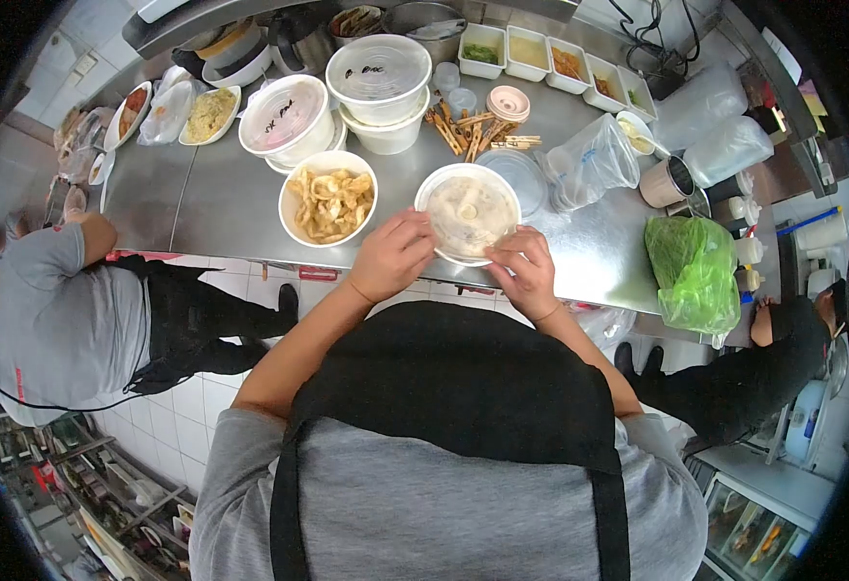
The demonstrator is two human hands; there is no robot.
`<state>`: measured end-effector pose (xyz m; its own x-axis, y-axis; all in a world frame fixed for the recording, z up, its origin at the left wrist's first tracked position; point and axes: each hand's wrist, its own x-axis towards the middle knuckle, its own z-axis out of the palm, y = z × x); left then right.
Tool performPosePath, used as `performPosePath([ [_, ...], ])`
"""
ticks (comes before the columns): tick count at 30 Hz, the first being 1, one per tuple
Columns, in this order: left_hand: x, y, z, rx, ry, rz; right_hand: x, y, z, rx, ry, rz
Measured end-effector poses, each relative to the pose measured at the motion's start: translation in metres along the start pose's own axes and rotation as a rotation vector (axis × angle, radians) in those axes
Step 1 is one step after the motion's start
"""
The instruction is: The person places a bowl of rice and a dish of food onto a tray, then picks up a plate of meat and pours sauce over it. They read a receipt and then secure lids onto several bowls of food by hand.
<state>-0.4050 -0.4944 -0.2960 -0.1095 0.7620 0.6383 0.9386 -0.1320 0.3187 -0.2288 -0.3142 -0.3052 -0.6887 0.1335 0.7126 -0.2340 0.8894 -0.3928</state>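
A white round tub with a clear lid (467, 215) stands near the front edge of the steel counter. My left hand (397, 254) has its fingers bent and pressed against the left side of the lid's rim. At the lower right of the same rim, my right hand (523, 271) pinches the lid's edge. Just left of the tub is an open white bowl of fried strips (329, 201). Behind it stand stacked lidded tubs (380, 79) with handwriting on their lids, and another lidded tub (285, 118). A loose clear lid (514, 180) lies behind the right side of my tub.
Wooden clothespins (473, 134) lie behind the tub. Small white trays of food (528, 53) line the back. Clear plastic bags (594, 165) and a green bag (693, 271) are on the right. Co-workers stand at the left (66, 300) and right (763, 363).
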Motion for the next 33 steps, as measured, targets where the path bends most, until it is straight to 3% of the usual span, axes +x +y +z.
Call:
performPosePath([
  [4,0.012,0.013,-0.009,0.050,-0.019,0.001,0.019,-0.006,-0.007,0.059,-0.107,0.073],
  [12,0.024,0.018,0.002,-0.160,-0.107,-0.128,0.050,-0.015,-0.020,0.050,-0.406,0.127],
  [15,0.027,0.017,-0.001,-0.184,-0.139,-0.149,0.063,-0.007,-0.033,0.192,-0.551,0.178],
  [22,0.028,0.018,-0.002,-0.168,-0.154,-0.162,0.076,-0.004,-0.028,0.194,-0.656,0.175],
  [28,0.023,0.019,0.004,-0.075,-0.121,-0.145,0.074,-0.006,-0.031,0.183,-0.687,0.186],
  [33,0.016,0.014,0.003,-0.027,-0.049,-0.118,0.038,-0.004,-0.024,0.173,-0.337,0.130],
])
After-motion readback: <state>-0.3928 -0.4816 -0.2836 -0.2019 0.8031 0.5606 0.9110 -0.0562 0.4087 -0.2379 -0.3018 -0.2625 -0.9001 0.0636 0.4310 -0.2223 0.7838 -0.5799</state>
